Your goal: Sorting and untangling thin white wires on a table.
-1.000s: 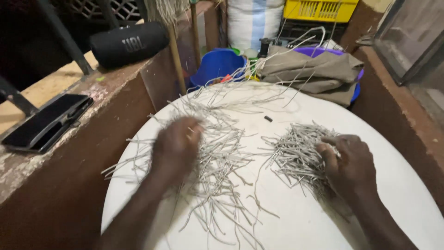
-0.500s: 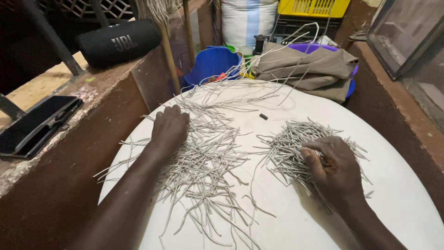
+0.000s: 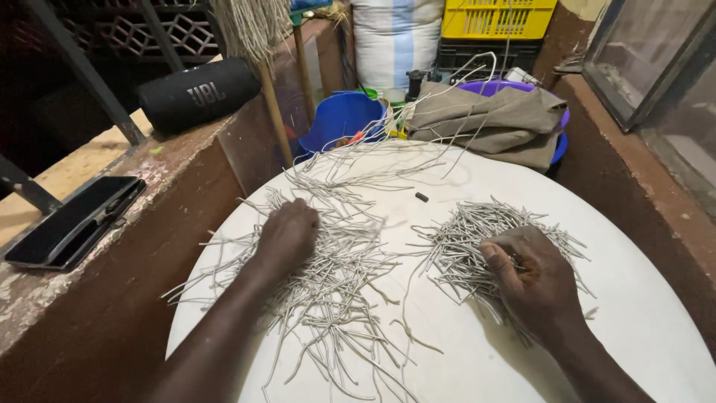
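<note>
Two heaps of thin grey strips lie on a round white table [image 3: 641, 328]. The larger, looser heap [image 3: 335, 276] spreads over the table's left and middle; my left hand [image 3: 287, 235] rests on it with the fingers curled down into the strips. A smaller, tidier heap [image 3: 477, 239] lies to the right, and my right hand [image 3: 533, 280] presses on its near side, fingers bent onto the strips. Long uncut strands [image 3: 395, 160] trail off the far edge of the table.
A tiny dark piece [image 3: 421, 197] lies between the heaps. On the brown ledge at left sit a black phone [image 3: 71, 220] and a black cylinder speaker [image 3: 198, 93]. Behind the table are a blue bucket [image 3: 343, 119], a folded khaki cloth [image 3: 492, 119], a mop handle [image 3: 274, 112] and a yellow crate [image 3: 496, 19].
My left hand has drawn back toward me over the large heap, and my right hand has slid to the near side of the small heap. The view has tilted slightly.
</note>
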